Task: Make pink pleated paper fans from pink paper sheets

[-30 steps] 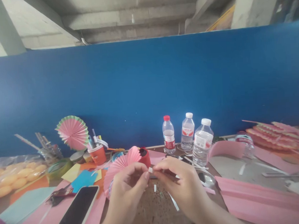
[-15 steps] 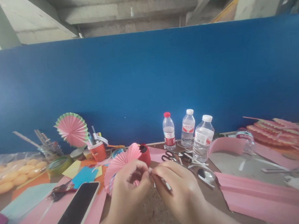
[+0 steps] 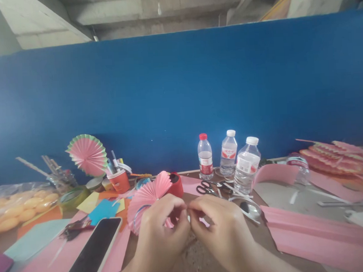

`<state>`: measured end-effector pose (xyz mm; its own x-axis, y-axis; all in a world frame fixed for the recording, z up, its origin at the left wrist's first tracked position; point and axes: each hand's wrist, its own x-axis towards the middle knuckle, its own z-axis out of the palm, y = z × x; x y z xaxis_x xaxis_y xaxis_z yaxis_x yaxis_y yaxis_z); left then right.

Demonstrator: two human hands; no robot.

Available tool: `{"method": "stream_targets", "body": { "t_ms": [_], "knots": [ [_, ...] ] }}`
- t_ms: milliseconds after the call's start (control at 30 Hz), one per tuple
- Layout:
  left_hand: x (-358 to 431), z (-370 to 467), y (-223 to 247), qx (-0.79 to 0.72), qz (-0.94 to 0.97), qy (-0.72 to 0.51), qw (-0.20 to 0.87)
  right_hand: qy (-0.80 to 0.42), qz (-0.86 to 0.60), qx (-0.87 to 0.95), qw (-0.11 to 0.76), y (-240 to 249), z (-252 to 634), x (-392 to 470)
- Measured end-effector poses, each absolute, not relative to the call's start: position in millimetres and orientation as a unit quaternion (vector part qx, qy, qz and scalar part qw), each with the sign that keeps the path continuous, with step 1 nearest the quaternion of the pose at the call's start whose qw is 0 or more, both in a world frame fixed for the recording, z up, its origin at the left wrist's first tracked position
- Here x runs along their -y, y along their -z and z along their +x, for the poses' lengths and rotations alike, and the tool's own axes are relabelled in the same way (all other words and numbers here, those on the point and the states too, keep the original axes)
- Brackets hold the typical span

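Observation:
My left hand (image 3: 165, 230) and my right hand (image 3: 224, 227) meet over the table, thumb and forefinger of each pinched together, fingertips nearly touching. Whatever lies between the fingertips is too small and too hidden to name. A pink pleated paper fan (image 3: 149, 194) with a bluish ring-shaped thing lies just behind my left hand, partly covered by it. Beside the fan sits a red roll (image 3: 175, 186). Dark-handled scissors (image 3: 206, 187) and white strips (image 3: 241, 195) lie beyond my right hand, near a clear roll of tape (image 3: 250, 208).
Three bottles (image 3: 229, 153) stand at the back by the blue wall (image 3: 179, 91). A phone (image 3: 92, 252) lies on pink paper to the left, near an orange cup of pens (image 3: 119, 181). Folded pink paper (image 3: 317, 230) and stacked paper fans (image 3: 331, 160) are at the right.
My fingertips have drawn closer together, and the pale bit seen between them before is now hidden. My right fingers are more curled. The view has shifted slightly.

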<state>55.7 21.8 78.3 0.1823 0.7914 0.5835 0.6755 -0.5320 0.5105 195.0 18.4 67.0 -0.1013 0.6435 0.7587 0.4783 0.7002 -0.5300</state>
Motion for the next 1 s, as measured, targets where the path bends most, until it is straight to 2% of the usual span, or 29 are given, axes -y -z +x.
{"method": "stream_targets", "body": {
  "t_ms": [200,800,1000],
  "knots": [
    [-18.7,55.1,-77.7,-0.478,0.772,-0.415,0.059,-0.109,-0.396,0.731,0.545,-68.0,198.2,-19.4],
    [-16.5,54.4,-79.3,-0.465,0.772,-0.430,0.055,-0.088,-0.372,0.724,0.574,-70.8,196.3,-17.7],
    [-16.3,55.0,-80.3,-0.463,0.777,-0.423,0.053,-0.156,-0.414,0.717,0.540,-74.1,197.0,-17.1]
  ]
}}
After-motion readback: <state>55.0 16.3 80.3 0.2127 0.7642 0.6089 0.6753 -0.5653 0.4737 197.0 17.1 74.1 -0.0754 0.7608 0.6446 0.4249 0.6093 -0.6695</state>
